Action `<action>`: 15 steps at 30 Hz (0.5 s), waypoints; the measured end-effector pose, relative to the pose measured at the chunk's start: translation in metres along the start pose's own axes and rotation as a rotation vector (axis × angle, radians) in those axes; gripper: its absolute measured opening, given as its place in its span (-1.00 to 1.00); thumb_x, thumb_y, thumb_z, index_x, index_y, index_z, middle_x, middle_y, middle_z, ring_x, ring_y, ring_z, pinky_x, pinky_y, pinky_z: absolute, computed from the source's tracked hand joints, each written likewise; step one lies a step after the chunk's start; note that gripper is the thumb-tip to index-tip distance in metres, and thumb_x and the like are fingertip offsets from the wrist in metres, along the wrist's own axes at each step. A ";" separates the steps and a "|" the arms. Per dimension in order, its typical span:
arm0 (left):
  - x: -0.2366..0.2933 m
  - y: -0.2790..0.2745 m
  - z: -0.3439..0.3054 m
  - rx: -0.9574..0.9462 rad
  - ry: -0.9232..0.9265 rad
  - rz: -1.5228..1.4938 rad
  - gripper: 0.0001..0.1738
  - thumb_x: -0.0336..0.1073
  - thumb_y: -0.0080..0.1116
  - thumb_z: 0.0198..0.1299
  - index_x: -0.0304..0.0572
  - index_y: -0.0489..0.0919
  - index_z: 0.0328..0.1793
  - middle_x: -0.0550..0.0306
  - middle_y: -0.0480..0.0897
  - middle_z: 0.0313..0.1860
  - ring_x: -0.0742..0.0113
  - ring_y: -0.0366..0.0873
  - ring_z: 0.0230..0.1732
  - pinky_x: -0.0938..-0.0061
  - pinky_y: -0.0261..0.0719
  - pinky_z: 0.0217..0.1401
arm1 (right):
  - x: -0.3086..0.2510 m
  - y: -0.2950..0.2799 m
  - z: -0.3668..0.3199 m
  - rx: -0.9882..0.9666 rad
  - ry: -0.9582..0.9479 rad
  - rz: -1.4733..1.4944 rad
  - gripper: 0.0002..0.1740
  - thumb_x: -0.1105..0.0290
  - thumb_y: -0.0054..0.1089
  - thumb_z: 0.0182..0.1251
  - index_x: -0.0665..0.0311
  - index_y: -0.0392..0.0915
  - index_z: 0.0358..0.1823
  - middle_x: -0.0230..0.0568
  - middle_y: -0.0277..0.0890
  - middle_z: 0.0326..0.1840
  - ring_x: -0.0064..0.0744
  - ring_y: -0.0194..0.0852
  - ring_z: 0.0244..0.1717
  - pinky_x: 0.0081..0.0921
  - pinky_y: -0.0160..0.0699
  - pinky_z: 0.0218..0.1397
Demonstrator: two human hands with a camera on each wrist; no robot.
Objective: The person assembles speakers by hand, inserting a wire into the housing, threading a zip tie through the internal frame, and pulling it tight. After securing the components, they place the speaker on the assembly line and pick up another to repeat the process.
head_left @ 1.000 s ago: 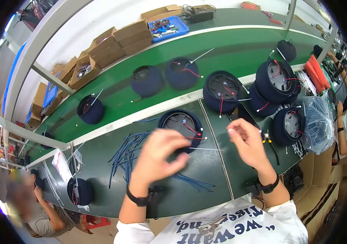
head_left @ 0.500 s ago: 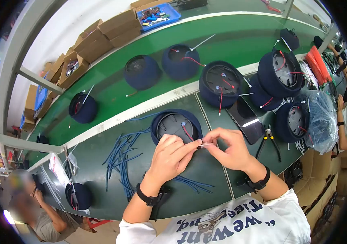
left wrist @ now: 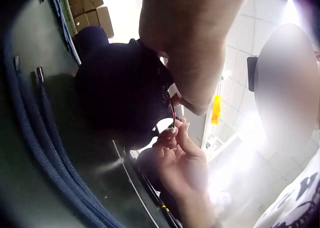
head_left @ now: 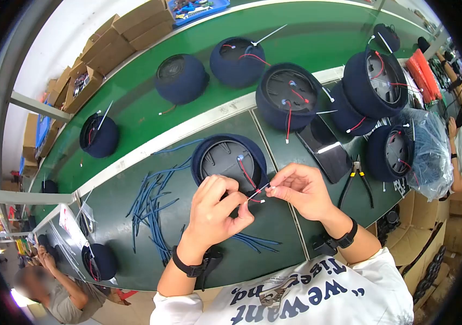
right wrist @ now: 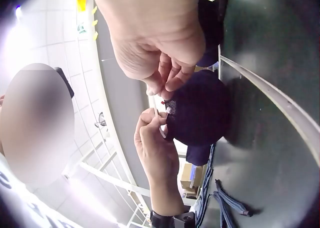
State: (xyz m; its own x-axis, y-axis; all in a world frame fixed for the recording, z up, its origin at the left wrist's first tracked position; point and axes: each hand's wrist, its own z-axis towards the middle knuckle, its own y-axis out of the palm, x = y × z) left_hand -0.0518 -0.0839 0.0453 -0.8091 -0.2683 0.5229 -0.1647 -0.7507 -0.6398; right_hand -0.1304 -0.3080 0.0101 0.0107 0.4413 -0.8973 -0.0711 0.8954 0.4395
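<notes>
In front of me on the bench sits a navy fabric-covered round housing [head_left: 228,157], its black plastic inside facing up and red wires [head_left: 247,172] coming out of it. A thin white cable tie [head_left: 257,193] runs between my hands at the housing's near rim. My left hand [head_left: 213,210] pinches the tie between thumb and forefinger; in the right wrist view the white strip shows at that hand's fingertips. My right hand [head_left: 305,196] pinches the tie's other part with thumb and forefinger, close beside the red wires. From the left wrist, the housing [left wrist: 120,93] appears as a dark bulk next to both hands.
Blue cords [head_left: 152,208] lie left of the housing. To the right are a phone [head_left: 325,151] and yellow-and-black pliers [head_left: 356,179]. Several similar housings stand behind and right, near a clear plastic bag [head_left: 428,154]. Cardboard boxes [head_left: 128,32] line the back; another person [head_left: 60,281] works at left.
My hands came together from apart and now both pinch the cable tie at the near rim. Since half a second ago their fingertips have drawn slightly apart. The head view has shifted.
</notes>
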 end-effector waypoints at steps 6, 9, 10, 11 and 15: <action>0.006 -0.005 0.004 -0.087 -0.014 0.015 -0.76 -0.45 0.44 -0.29 -0.13 0.66 -0.39 0.13 0.42 -0.26 0.14 0.48 -0.29 0.32 0.51 -0.26 | 0.002 0.001 0.000 0.005 -0.006 -0.002 -0.83 0.63 0.38 0.48 0.43 0.64 0.04 -0.18 0.72 0.01 -0.44 0.74 0.08 -0.45 0.71 0.25; 0.005 -0.005 0.003 -0.105 -0.018 0.004 -0.77 -0.44 0.45 -0.27 -0.12 0.67 -0.39 0.12 0.41 -0.25 0.14 0.48 -0.28 0.32 0.51 -0.26 | 0.002 0.001 0.000 0.010 -0.008 -0.004 -0.83 0.63 0.38 0.48 0.43 0.64 0.04 -0.18 0.72 0.01 -0.44 0.74 0.08 -0.45 0.71 0.26; 0.005 -0.006 0.003 -0.112 -0.021 0.003 -0.77 -0.43 0.45 -0.27 -0.12 0.67 -0.39 0.12 0.41 -0.24 0.14 0.48 -0.27 0.32 0.51 -0.26 | 0.002 0.001 0.000 0.010 -0.005 0.000 -0.83 0.63 0.38 0.48 0.43 0.64 0.04 -0.18 0.73 0.01 -0.44 0.74 0.08 -0.45 0.71 0.26; 0.005 -0.005 0.003 -0.113 -0.018 0.001 -0.77 -0.43 0.46 -0.26 -0.12 0.67 -0.39 0.12 0.41 -0.24 0.14 0.48 -0.27 0.33 0.51 -0.27 | 0.001 0.001 0.001 0.009 -0.001 0.004 -0.82 0.63 0.38 0.48 0.43 0.64 0.04 -0.18 0.73 0.01 -0.44 0.73 0.08 -0.45 0.71 0.26; 0.004 -0.005 0.002 -0.121 -0.023 -0.002 -0.77 -0.42 0.48 -0.24 -0.12 0.69 -0.37 0.12 0.41 -0.23 0.16 0.47 -0.28 0.36 0.49 -0.31 | 0.001 0.003 0.001 0.005 -0.004 0.015 -0.83 0.62 0.38 0.48 0.44 0.65 0.04 -0.18 0.73 0.00 -0.45 0.72 0.07 -0.46 0.70 0.25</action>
State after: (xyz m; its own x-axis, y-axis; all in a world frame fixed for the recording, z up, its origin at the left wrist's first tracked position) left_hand -0.0534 -0.0823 0.0519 -0.7957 -0.2818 0.5362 -0.2341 -0.6734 -0.7012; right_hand -0.1295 -0.3051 0.0102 0.0135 0.4547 -0.8905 -0.0661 0.8891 0.4530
